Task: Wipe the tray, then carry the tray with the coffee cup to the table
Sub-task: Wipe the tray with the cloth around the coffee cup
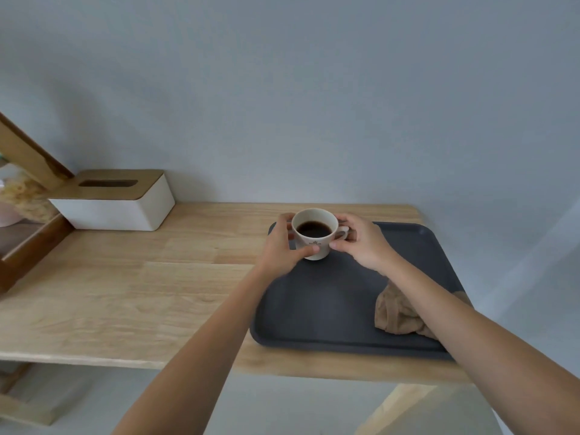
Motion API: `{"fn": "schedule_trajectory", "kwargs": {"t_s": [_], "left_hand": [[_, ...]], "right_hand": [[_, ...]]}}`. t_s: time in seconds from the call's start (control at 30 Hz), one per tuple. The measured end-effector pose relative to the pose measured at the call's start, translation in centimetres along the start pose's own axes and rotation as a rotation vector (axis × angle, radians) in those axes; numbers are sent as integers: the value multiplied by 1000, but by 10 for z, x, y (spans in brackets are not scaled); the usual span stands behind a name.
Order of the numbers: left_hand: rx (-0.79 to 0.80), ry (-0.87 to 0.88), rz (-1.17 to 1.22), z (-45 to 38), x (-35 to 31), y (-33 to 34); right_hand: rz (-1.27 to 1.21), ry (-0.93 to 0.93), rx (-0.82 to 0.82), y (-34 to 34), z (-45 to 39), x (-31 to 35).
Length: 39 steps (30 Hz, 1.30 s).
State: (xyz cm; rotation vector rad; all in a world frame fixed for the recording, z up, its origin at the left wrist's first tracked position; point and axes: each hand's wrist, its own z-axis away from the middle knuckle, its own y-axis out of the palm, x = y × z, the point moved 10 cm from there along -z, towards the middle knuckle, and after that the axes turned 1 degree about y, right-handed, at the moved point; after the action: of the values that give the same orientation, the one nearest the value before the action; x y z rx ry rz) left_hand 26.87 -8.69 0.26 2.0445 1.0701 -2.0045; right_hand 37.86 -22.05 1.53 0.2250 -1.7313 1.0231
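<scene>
A white coffee cup (314,243) with dark coffee in it stands at the far left corner of the dark grey tray (326,312). My left hand (281,248) wraps around the cup's left side. My right hand (361,243) holds the cup's right side at its handle. A crumpled brown cloth (397,312) lies on the tray's right part, partly under my right forearm. The tray rests on the right end of a light wooden counter (125,293).
A white tissue box (119,205) with a wooden lid stands at the back left against the wall. At the far left is a wooden shelf frame (28,161) with a bag of pasta (28,196). The counter's front edge runs close below the tray.
</scene>
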Motion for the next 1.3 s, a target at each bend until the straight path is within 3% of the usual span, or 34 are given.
{"fn": "schedule_trajectory", "kwargs": {"t_s": [0.57,0.67,0.77,1.0,1.13,1.3], "left_hand": [[0,-83,-18,-16,41,-43],[-25,-151,-170,4,41,-39],[-61,-157,-340,41,33,-31],[-71,-222,-844,123,28,12],[-20,-247,-969,126,33,22],[28,-244,-1009,122,34,28]], "right_hand": [[38,-40,89,56,-40,15],[226,-42,191,52,-21,15],[363,-114,178,22,15,13],[440,-115,176,-45,123,-35],[617,-120,288,-36,157,-63],[731,-164,301,-19,140,-61]]}}
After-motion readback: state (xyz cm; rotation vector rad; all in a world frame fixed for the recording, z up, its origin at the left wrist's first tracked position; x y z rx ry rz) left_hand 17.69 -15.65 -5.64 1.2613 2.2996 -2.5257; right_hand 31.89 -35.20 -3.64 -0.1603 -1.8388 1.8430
